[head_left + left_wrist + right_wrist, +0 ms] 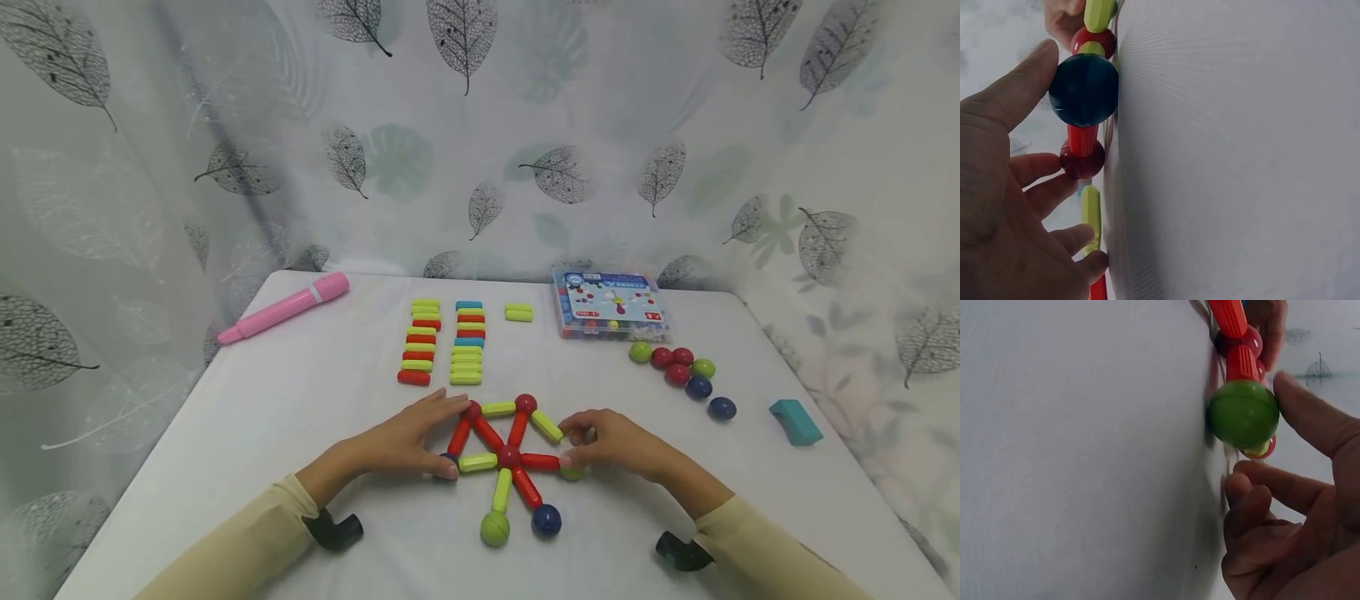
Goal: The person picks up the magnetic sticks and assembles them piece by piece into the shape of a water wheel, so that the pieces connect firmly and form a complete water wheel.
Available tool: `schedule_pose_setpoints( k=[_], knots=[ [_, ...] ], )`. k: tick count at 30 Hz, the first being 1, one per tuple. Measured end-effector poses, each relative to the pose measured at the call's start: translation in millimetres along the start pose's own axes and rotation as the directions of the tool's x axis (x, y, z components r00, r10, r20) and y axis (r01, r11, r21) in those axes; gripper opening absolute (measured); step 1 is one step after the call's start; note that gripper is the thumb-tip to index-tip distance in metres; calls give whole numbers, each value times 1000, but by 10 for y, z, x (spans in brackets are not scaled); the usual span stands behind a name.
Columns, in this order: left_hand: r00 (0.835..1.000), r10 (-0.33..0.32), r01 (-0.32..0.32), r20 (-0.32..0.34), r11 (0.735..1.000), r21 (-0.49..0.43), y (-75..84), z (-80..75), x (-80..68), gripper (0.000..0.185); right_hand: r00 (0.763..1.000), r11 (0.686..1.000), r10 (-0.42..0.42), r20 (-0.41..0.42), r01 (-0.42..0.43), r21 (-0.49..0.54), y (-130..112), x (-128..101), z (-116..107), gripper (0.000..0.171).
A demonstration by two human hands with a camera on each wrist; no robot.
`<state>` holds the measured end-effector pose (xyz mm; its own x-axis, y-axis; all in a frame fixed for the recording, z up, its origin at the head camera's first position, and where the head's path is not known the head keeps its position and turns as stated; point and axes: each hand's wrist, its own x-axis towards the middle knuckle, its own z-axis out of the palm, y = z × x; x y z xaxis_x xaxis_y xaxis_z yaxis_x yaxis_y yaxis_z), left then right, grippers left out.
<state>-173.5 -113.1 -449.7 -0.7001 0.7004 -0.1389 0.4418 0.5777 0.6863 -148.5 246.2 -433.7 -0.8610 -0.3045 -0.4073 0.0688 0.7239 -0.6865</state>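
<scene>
A flat ball-and-rod building frame lies on the white table, its red and yellow-green rods fanning out from a central red ball (509, 457). My left hand (408, 433) spans its left side. The thumb rests on a dark blue ball (1084, 90), and fingertips touch a red ball (1082, 161). At the right side, my right hand (618, 446) has its thumb against a green ball (1244, 414) and its forefinger by the free end of a yellow-green rod (547, 427). Nearest me, the frame ends in another green ball (495, 528) and blue ball (547, 521).
Two columns of loose rods (466, 352) lie behind the frame, with a yellow-green pair (518, 312) beside them. A clear kit box (611, 304) stands at the back right, several loose balls (677, 375) before it. A teal block (797, 422) and a pink marker (285, 308) lie farther out.
</scene>
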Motion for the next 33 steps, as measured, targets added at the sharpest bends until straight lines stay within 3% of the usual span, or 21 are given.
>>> schedule_pose_setpoints(
  k=[3,6,11,21,29,33],
  knots=[
    [1000,0,0,-1,1000,8,0,3,3,95,998,999,-31,49,33,-38,13,-61,-37,67],
    [1000,1,-1,-3,1000,16,-1,4,8,96,994,995,-82,71,86,-58,19,-84,-59,69],
    [1000,-8,8,-1,1000,11,-2,8,6,96,988,984,-152,17,153,-95,54,-65,-87,57],
    [1000,3,-2,-24,998,65,14,21,-59,94,981,978,-189,-42,184,-102,118,13,-100,49],
    [994,3,8,-107,995,102,64,20,-247,64,981,978,-155,-113,136,-155,2,226,-140,44],
    [990,50,-37,-130,994,99,77,13,-292,43,982,975,-149,-113,126,-183,-92,389,-154,42]
  ],
)
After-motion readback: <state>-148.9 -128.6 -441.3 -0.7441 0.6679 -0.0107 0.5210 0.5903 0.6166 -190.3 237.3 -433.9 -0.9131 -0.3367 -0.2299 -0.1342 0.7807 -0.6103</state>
